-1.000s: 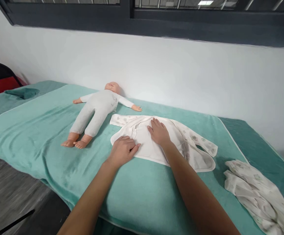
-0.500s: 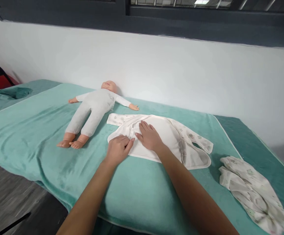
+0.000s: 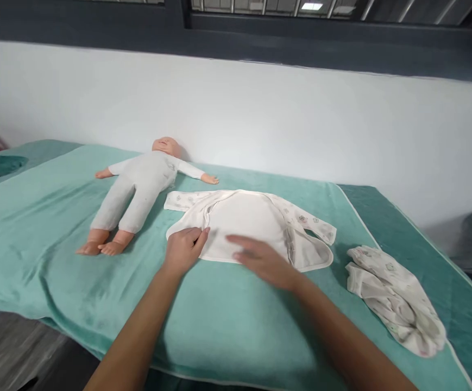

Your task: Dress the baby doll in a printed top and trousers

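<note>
A white baby shirt (image 3: 246, 214) with small printed motifs on its sleeves lies spread with its front opened out. My left hand (image 3: 183, 248) is closed on the shirt's lower left edge, thumb along the top, the fingers curled out of sight. Over the lower middle of the shirt is my right hand (image 3: 262, 260), blurred, its fingers stretched out and apart; it holds nothing. Whether it touches the cloth I cannot tell. Left of the shirt a baby doll (image 3: 142, 182) lies on its back, arms spread, with a white cloth body.
A green sheet (image 3: 236, 331) covers the bed. On the right lies a crumpled printed baby garment (image 3: 398, 298). A white wall (image 3: 260, 119) runs behind the bed, below a dark window frame (image 3: 236, 41). Grey floor (image 3: 3, 347) shows at lower left.
My right hand has lifted off the shirt's middle and drawn back toward me and to the right. My left hand stays at the shirt's edge. The view has swung slightly right.
</note>
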Demonstrator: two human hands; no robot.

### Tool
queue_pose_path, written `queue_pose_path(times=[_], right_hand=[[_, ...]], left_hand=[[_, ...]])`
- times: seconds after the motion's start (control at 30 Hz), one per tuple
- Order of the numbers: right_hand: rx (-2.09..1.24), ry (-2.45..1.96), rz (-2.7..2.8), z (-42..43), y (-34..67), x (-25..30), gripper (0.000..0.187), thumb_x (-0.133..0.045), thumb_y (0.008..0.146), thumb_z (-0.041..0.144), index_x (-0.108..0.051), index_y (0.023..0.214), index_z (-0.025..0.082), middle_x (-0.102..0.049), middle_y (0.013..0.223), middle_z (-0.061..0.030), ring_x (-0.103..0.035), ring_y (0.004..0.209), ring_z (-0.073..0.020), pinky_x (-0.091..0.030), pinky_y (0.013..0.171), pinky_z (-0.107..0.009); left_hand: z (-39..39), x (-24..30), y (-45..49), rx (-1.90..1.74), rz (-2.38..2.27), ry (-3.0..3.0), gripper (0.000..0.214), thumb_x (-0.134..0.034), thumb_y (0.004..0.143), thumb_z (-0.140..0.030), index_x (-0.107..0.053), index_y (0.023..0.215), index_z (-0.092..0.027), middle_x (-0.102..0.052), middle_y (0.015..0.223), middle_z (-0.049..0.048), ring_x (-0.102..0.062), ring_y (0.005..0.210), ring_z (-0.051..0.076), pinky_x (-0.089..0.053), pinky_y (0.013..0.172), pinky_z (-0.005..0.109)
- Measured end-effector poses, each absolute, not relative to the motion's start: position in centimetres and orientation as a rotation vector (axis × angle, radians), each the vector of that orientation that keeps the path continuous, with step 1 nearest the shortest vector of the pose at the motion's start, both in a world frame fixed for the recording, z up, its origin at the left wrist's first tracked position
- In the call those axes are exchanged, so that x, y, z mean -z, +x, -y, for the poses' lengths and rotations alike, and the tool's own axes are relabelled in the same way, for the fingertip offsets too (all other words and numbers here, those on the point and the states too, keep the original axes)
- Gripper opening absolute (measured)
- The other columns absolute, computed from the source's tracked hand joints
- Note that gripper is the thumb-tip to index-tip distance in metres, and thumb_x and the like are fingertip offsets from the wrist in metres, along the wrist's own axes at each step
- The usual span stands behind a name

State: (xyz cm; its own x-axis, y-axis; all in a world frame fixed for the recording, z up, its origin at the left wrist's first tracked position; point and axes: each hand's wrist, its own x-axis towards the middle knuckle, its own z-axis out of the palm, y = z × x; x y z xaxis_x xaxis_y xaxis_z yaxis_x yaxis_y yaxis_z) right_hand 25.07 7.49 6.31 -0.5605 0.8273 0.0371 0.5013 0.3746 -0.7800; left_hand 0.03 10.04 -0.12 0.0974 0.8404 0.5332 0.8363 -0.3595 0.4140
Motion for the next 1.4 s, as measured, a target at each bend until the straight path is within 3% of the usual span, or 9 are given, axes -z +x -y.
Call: queue_pose_path(times=[0.1, 0.2, 0.3, 0.5, 0.7, 0.93, 1.13, 1.27, 1.4], right_hand=[[-0.695, -1.625, 1.899, -9.5, 31.2, -8.5, 0.043, -0.051, 0.097, 0.049, -0.063, 0.132, 0.026, -0.068, 0.133, -0.0083, -0.067, 0.115, -0.0253, -0.053, 0.097, -0.041], [-0.216, -2.191, 1.811, -11.6, 37.1, -10.1, 0.053, -0.048, 0.097, 0.050, -0.057, 0.138, 0.018, -0.071, 0.123, -0.0177, -0.068, 0.108, -0.0330, -0.052, 0.089, -0.046], [-0.165, -2.555, 1.813, -12.7, 41.3, -10.0, 0.057, -0.042, 0.098, 0.057, -0.060, 0.130, 0.014, -0.071, 0.117, -0.0232, -0.068, 0.106, -0.0373, -0.051, 0.081, -0.045], [-0.073, -2.495, 1.660, -12.2, 44.1, -6.0, 0.054, -0.047, 0.094, 0.053, -0.064, 0.127, 0.013, -0.073, 0.112, -0.0213, -0.069, 0.103, -0.0348, -0.048, 0.075, -0.039], [-0.159, -2.222, 1.566, -11.5, 44.6, -3.5, 0.047, -0.055, 0.085, 0.052, -0.069, 0.118, 0.021, -0.073, 0.093, -0.0085, -0.066, 0.081, -0.0251, -0.044, 0.067, -0.033], [0.046, -1.839, 1.330, -11.9, 45.3, -3.5, 0.039, -0.052, 0.084, 0.038, -0.068, 0.112, 0.017, -0.068, 0.104, -0.0111, -0.063, 0.085, -0.0221, -0.051, 0.085, -0.039], [0.172, -1.700, 1.394, -11.9, 45.0, -3.0, 0.041, -0.047, 0.086, 0.030, -0.063, 0.121, 0.014, -0.059, 0.127, -0.0206, -0.060, 0.115, -0.0291, -0.056, 0.087, -0.044], [0.000, -1.668, 1.785, -12.3, 44.1, -1.8, 0.042, -0.045, 0.095, 0.038, -0.061, 0.128, 0.017, -0.057, 0.143, -0.0181, -0.051, 0.136, -0.0291, -0.043, 0.113, -0.051], [-0.160, -1.806, 1.997, -12.8, 44.1, -0.8, 0.044, -0.041, 0.099, 0.043, -0.063, 0.129, 0.020, -0.056, 0.149, -0.0153, -0.045, 0.144, -0.0309, -0.035, 0.117, -0.057]], left_hand=[[-10.1, 0.1, 0.2, -1.120, -1.797, 2.285, 0.050, -0.044, 0.099, -0.043, -0.033, 0.057, -0.019, -0.037, 0.053, -0.0028, -0.032, 0.053, 0.011, -0.022, 0.058, 0.030], [-10.2, 0.0, 0.3, -1.092, -1.835, 2.239, 0.049, -0.044, 0.098, -0.044, -0.030, 0.058, -0.019, -0.035, 0.052, -0.0029, -0.029, 0.054, 0.011, -0.021, 0.058, 0.030], [-10.2, 0.0, 0.3, -1.069, -1.858, 2.210, 0.049, -0.043, 0.098, -0.044, -0.029, 0.058, -0.019, -0.034, 0.053, -0.0026, -0.030, 0.054, 0.011, -0.021, 0.058, 0.030], [-10.1, -0.3, 0.3, -1.047, -1.874, 2.165, 0.048, -0.042, 0.097, -0.045, -0.029, 0.058, -0.020, -0.035, 0.054, -0.0019, -0.032, 0.056, 0.012, -0.021, 0.060, 0.031], [-9.9, -0.8, 0.3, -1.030, -1.875, 2.102, 0.049, -0.043, 0.096, -0.046, -0.031, 0.056, -0.020, -0.039, 0.052, -0.0019, -0.036, 0.055, 0.013, -0.023, 0.060, 0.031], [-9.8, -1.1, 0.3, -1.003, -1.858, 2.042, 0.050, -0.042, 0.097, -0.047, -0.034, 0.055, -0.020, -0.044, 0.050, -0.0017, -0.040, 0.055, 0.013, -0.027, 0.061, 0.031], [-9.7, -1.2, 0.2, -1.000, -1.844, 2.024, 0.050, -0.043, 0.096, -0.046, -0.034, 0.055, -0.020, -0.044, 0.049, -0.0021, -0.040, 0.054, 0.013, -0.029, 0.061, 0.030], [-9.7, -1.1, 0.2, -0.984, -1.863, 2.013, 0.050, -0.044, 0.096, -0.047, -0.035, 0.054, -0.020, -0.044, 0.049, -0.0020, -0.041, 0.055, 0.013, -0.029, 0.061, 0.030], [-9.8, -1.1, 0.2, -0.984, -1.862, 2.021, 0.050, -0.043, 0.096, -0.047, -0.034, 0.054, -0.020, -0.044, 0.050, -0.0018, -0.041, 0.055, 0.013, -0.029, 0.062, 0.030]])
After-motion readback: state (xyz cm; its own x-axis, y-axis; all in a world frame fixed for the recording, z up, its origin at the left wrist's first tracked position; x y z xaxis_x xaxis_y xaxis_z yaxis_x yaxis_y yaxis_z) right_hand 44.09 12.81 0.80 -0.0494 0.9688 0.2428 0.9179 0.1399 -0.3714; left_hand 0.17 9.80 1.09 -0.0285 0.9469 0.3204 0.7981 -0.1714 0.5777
